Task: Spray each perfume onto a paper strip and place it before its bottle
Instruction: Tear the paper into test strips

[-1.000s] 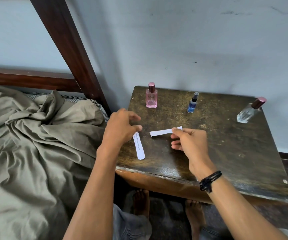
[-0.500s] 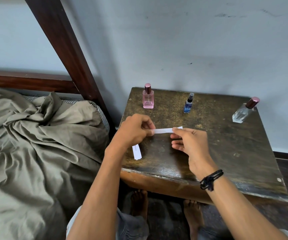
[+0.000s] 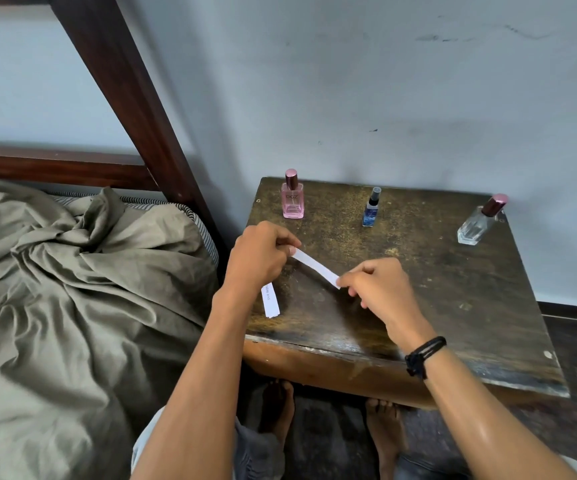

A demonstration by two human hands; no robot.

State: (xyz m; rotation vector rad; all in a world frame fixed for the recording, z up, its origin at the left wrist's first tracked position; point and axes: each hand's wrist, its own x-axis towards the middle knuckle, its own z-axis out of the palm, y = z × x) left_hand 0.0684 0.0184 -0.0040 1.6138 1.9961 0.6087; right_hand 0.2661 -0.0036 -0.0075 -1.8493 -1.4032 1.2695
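- Paper strip (image 3: pixel 315 266): held clear of the bench (image 3: pixel 436 306), slanting between the two hands, in front of the pink bottle (image 3: pixel 292 202).
- Left grip (image 3: pixel 263 258): finger and thumb pinch the strip's upper end.
- Right grip (image 3: pixel 377 289): fingertips pinch the lower end; the other fingers are curled loosely.
- Handling, as judged: the strip is thin, very light and limp. It will crease or flutter easily and soften once wet. Hold it by one end and keep the middle free for the spray.
- Second strip (image 3: pixel 271 303): white with small print, lying flat near the bench's left edge, partly hidden under the left wrist.
- Pink bottle: flat-sided tinted glass with a rosy metallic cap.
- Blue bottle (image 3: pixel 371 213): small, slim and round, with a bare black spray head.
- Clear bottle (image 3: pixel 474 226): faceted glass with a rosy cap, well apart at the right rear.
- Bottles, as judged: hard, smooth and breakable. Grasp them around the body.
- Bench: dark wood with a worn, mottled top and a scuffed front edge.
- No strip lies before any bottle yet.
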